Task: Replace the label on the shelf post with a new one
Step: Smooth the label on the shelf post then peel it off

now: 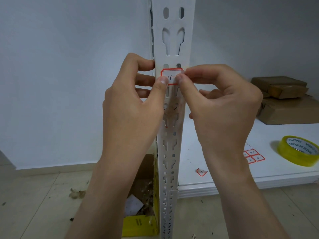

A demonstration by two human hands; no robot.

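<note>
A white slotted shelf post (172,40) rises up the middle of the view. A red-bordered white label (171,74) with black handwriting lies against its front face. My left hand (133,104) wraps the post from the left, fingers behind it, thumb pressing the label's lower left part. My right hand (222,107) pinches the label's right edge between thumb and forefinger. Below the label, a brownish patch of residue (173,109) marks the post.
The white shelf board (224,176) to the right carries a sheet of red-bordered labels (252,155), a peeled crumpled label (201,171), a roll of yellowish clear tape (298,150) and brown paper parcels (283,99). A yellow cardboard box (140,223) with scraps stands on the tiled floor.
</note>
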